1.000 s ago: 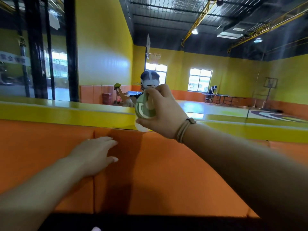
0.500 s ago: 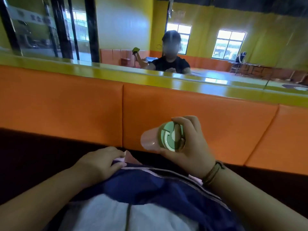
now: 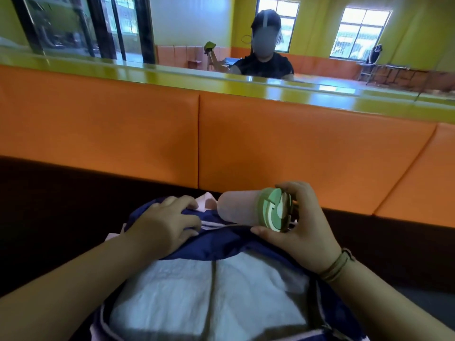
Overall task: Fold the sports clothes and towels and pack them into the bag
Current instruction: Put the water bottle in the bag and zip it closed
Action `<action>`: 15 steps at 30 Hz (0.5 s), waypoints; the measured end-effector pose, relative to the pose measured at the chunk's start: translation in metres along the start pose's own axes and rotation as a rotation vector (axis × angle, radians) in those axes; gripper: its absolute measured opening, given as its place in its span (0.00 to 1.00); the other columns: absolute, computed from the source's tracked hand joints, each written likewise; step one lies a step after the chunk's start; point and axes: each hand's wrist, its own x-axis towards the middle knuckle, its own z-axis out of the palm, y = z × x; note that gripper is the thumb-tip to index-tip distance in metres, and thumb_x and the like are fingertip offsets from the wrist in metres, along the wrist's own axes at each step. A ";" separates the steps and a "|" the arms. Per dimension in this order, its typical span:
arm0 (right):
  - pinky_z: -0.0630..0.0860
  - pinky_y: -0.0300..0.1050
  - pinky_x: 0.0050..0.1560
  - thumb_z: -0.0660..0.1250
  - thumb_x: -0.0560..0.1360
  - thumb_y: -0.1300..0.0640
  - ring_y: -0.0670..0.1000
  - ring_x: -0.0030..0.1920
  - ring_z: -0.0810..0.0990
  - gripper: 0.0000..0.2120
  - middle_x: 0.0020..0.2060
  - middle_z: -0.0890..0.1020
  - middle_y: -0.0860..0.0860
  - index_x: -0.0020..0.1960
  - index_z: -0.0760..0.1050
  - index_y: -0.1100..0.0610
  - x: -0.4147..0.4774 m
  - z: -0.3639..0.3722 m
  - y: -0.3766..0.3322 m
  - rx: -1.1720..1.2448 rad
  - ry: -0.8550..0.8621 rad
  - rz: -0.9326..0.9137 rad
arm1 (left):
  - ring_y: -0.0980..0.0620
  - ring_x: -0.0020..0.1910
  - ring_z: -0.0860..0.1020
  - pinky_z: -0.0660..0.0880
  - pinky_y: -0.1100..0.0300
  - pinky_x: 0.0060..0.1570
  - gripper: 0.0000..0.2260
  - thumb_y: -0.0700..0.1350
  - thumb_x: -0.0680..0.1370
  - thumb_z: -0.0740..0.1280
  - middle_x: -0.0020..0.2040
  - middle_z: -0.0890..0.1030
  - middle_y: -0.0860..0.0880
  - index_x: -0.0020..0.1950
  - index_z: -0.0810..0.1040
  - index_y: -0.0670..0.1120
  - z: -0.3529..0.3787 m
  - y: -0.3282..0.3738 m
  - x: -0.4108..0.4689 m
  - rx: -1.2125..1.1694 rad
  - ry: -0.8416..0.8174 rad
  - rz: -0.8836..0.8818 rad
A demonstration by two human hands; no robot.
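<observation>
Head view: both my hands are closed on something. My left hand (image 3: 165,225) curls over the far rim of the navy bag (image 3: 229,244) and grips the fabric. My right hand (image 3: 300,232) wraps round the green-lidded end of a pale pink bottle (image 3: 237,207), which lies sideways just above the bag's opening. A white towel (image 3: 209,291) lies folded inside the bag, nearer me. The bag sits on the dark bench (image 3: 49,193), with an orange padded backrest (image 3: 123,129) behind.
</observation>
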 end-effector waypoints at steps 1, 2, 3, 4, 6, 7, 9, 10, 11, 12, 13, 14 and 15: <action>0.69 0.28 0.55 0.73 0.60 0.38 0.38 0.57 0.70 0.35 0.56 0.66 0.37 0.61 0.64 0.48 0.000 0.000 0.000 0.007 0.004 -0.004 | 0.46 0.45 0.79 0.76 0.51 0.37 0.11 0.58 0.72 0.58 0.54 0.77 0.51 0.43 0.78 0.58 0.000 -0.001 0.000 0.020 0.001 0.020; 0.69 0.29 0.55 0.73 0.60 0.38 0.39 0.57 0.70 0.35 0.56 0.67 0.37 0.61 0.65 0.48 0.000 0.000 -0.001 0.017 0.008 -0.009 | 0.46 0.48 0.78 0.75 0.51 0.40 0.14 0.60 0.72 0.55 0.56 0.76 0.52 0.45 0.79 0.59 -0.003 -0.001 0.002 0.044 -0.026 0.018; 0.70 0.29 0.55 0.74 0.60 0.38 0.39 0.57 0.70 0.35 0.56 0.67 0.38 0.61 0.65 0.48 0.000 0.001 -0.002 0.026 0.011 -0.014 | 0.47 0.54 0.76 0.73 0.52 0.45 0.19 0.63 0.71 0.52 0.60 0.73 0.53 0.51 0.79 0.60 -0.005 -0.002 0.004 0.083 -0.055 0.000; 0.70 0.30 0.55 0.74 0.60 0.39 0.39 0.58 0.70 0.35 0.56 0.67 0.39 0.61 0.65 0.49 0.000 0.001 -0.003 0.036 0.016 -0.020 | 0.49 0.59 0.71 0.70 0.53 0.51 0.24 0.66 0.71 0.49 0.64 0.69 0.55 0.57 0.76 0.61 -0.007 -0.003 0.007 0.115 -0.101 -0.045; 0.70 0.30 0.55 0.74 0.61 0.38 0.39 0.57 0.71 0.35 0.57 0.69 0.41 0.62 0.66 0.50 0.002 0.000 -0.005 0.059 0.039 -0.030 | 0.51 0.65 0.64 0.67 0.54 0.58 0.24 0.69 0.73 0.53 0.69 0.61 0.56 0.66 0.70 0.62 -0.012 -0.007 0.013 0.169 -0.206 -0.153; 0.71 0.30 0.54 0.73 0.61 0.38 0.40 0.57 0.71 0.35 0.56 0.70 0.43 0.62 0.67 0.51 0.002 0.000 -0.005 0.078 0.054 -0.027 | 0.51 0.66 0.62 0.67 0.53 0.60 0.22 0.67 0.75 0.55 0.71 0.59 0.55 0.67 0.69 0.63 -0.015 -0.008 0.016 0.176 -0.231 -0.183; 0.73 0.34 0.53 0.72 0.63 0.36 0.43 0.56 0.73 0.34 0.56 0.71 0.45 0.62 0.67 0.51 0.005 -0.002 -0.007 0.116 0.072 -0.016 | 0.48 0.68 0.60 0.67 0.51 0.61 0.19 0.64 0.77 0.54 0.73 0.57 0.54 0.66 0.71 0.63 -0.018 -0.012 0.020 0.155 -0.237 -0.238; 0.74 0.38 0.52 0.72 0.63 0.36 0.45 0.55 0.74 0.34 0.55 0.72 0.45 0.63 0.68 0.51 0.007 -0.003 -0.008 0.131 0.068 -0.012 | 0.47 0.68 0.61 0.67 0.50 0.62 0.18 0.63 0.78 0.53 0.73 0.57 0.53 0.65 0.72 0.63 -0.020 -0.015 0.022 0.131 -0.239 -0.272; 0.75 0.40 0.51 0.72 0.63 0.36 0.46 0.54 0.75 0.34 0.55 0.72 0.45 0.63 0.68 0.51 0.010 -0.003 -0.009 0.136 0.055 -0.011 | 0.46 0.67 0.62 0.68 0.50 0.62 0.17 0.61 0.79 0.53 0.74 0.58 0.52 0.65 0.72 0.63 -0.020 -0.020 0.024 0.100 -0.233 -0.305; 0.76 0.41 0.50 0.72 0.63 0.36 0.47 0.54 0.75 0.35 0.55 0.73 0.44 0.63 0.68 0.51 0.013 -0.003 -0.011 0.125 0.035 -0.019 | 0.45 0.66 0.64 0.68 0.50 0.61 0.16 0.60 0.80 0.55 0.74 0.58 0.52 0.67 0.70 0.64 -0.020 -0.024 0.026 0.081 -0.230 -0.328; 0.76 0.41 0.51 0.72 0.63 0.36 0.47 0.54 0.75 0.35 0.55 0.73 0.44 0.64 0.69 0.51 0.016 -0.002 -0.013 0.100 0.010 -0.034 | 0.44 0.65 0.66 0.69 0.51 0.61 0.17 0.58 0.79 0.57 0.74 0.58 0.51 0.69 0.66 0.65 -0.021 -0.028 0.029 0.087 -0.241 -0.341; 0.76 0.41 0.52 0.72 0.63 0.36 0.46 0.55 0.75 0.35 0.55 0.73 0.44 0.64 0.69 0.51 0.020 0.001 -0.015 0.069 -0.018 -0.055 | 0.43 0.64 0.68 0.70 0.51 0.60 0.21 0.57 0.78 0.60 0.74 0.57 0.50 0.71 0.61 0.67 -0.022 -0.031 0.031 0.100 -0.266 -0.352; 0.76 0.42 0.53 0.72 0.62 0.36 0.46 0.56 0.74 0.36 0.56 0.73 0.44 0.64 0.69 0.52 0.024 0.003 -0.017 0.034 -0.047 -0.077 | 0.43 0.64 0.69 0.72 0.52 0.58 0.26 0.57 0.77 0.64 0.74 0.55 0.50 0.72 0.57 0.68 -0.022 -0.033 0.034 0.102 -0.290 -0.365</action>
